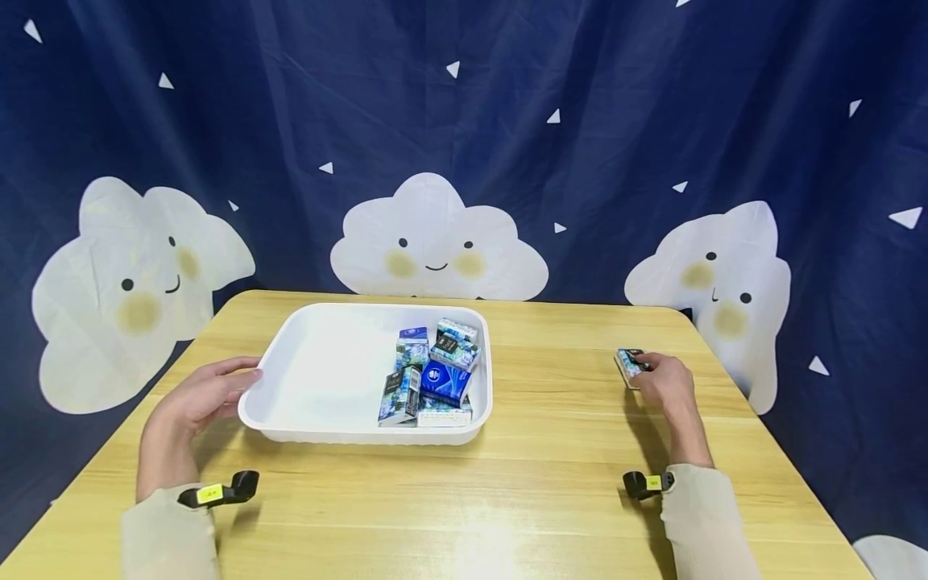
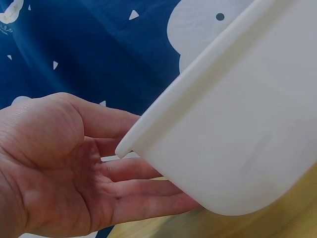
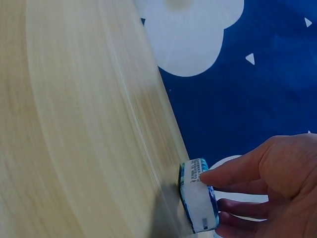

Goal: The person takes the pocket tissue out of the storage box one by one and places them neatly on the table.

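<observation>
My left hand (image 1: 206, 392) holds the left end of a white plastic tray (image 1: 312, 366), its fingers around the rim. In the left wrist view, the fingers of the left hand (image 2: 74, 168) are fairly straight and the tray wall (image 2: 223, 148) hides their tips. At the table's right side, my right hand (image 1: 665, 381) pinches a small blue-patterned pocket tissue pack (image 1: 627, 366). The right wrist view shows this pack's white printed side (image 3: 198, 198) against the thumb, with the pack close to the tabletop. Several similar tissue packs (image 1: 445, 380) are piled in the tray's right half.
The light wooden table (image 1: 551, 451) ends at a rounded back edge. Behind it hangs a dark blue curtain (image 1: 493, 105) with white clouds and triangles. Cameras are strapped to both wrists. Bare tabletop lies between the tray and the right hand.
</observation>
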`<state>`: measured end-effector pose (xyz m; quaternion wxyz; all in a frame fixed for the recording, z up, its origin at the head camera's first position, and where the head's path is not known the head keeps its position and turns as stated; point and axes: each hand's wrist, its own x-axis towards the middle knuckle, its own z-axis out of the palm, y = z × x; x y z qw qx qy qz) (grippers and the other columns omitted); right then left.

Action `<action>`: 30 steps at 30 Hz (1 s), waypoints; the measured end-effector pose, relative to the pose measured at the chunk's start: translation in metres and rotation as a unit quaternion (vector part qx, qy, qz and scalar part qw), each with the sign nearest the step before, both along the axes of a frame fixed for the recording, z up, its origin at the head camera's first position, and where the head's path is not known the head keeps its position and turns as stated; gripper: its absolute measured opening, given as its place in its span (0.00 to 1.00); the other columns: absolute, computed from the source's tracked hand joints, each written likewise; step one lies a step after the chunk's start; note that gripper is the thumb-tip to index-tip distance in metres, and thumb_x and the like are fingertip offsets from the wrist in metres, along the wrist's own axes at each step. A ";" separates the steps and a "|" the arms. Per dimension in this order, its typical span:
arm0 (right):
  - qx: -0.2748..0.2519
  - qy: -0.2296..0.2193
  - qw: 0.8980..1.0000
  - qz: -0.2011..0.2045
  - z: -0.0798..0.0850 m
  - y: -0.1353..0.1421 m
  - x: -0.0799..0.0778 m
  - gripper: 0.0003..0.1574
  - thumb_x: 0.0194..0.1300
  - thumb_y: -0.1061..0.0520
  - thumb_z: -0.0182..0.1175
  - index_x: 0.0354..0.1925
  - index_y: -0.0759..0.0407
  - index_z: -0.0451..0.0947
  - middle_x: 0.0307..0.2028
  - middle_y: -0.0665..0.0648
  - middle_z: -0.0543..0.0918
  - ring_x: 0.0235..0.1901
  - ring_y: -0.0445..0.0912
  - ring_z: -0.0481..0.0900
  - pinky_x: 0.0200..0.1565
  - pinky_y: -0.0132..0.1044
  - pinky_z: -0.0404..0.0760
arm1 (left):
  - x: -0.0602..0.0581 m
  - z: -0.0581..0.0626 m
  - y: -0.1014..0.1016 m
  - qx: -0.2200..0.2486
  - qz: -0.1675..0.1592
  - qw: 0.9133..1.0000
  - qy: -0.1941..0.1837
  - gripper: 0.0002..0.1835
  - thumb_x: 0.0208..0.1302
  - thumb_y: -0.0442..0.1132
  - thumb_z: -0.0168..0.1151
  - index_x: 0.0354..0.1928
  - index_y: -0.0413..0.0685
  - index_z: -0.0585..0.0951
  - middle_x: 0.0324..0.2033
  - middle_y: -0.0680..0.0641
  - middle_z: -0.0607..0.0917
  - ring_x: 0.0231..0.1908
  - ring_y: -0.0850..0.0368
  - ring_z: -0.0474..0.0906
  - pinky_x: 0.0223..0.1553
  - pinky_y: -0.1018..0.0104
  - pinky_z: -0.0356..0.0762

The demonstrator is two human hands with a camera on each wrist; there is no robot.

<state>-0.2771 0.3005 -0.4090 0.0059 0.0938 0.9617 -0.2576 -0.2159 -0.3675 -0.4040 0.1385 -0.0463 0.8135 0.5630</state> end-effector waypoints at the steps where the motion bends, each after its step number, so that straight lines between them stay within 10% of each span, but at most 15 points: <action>1: 0.002 0.000 1.000 0.000 0.000 0.000 0.000 0.37 0.59 0.60 0.58 0.66 0.71 0.72 0.62 0.80 0.72 0.53 0.68 0.74 0.55 0.58 0.73 | 0.000 0.000 0.000 0.001 -0.001 1.000 0.000 0.37 0.78 0.48 0.53 0.76 0.31 0.55 0.48 0.56 0.84 0.43 0.64 0.84 0.47 0.65 0.85; 30: 0.000 0.002 1.000 -0.005 -0.002 -0.001 -0.001 0.36 0.60 0.60 0.60 0.66 0.71 0.72 0.61 0.80 0.74 0.53 0.68 0.75 0.53 0.57 0.74 | 0.001 0.001 0.001 -0.002 0.004 1.000 -0.004 0.36 0.79 0.47 0.53 0.76 0.31 0.55 0.49 0.53 0.83 0.43 0.62 0.84 0.46 0.64 0.85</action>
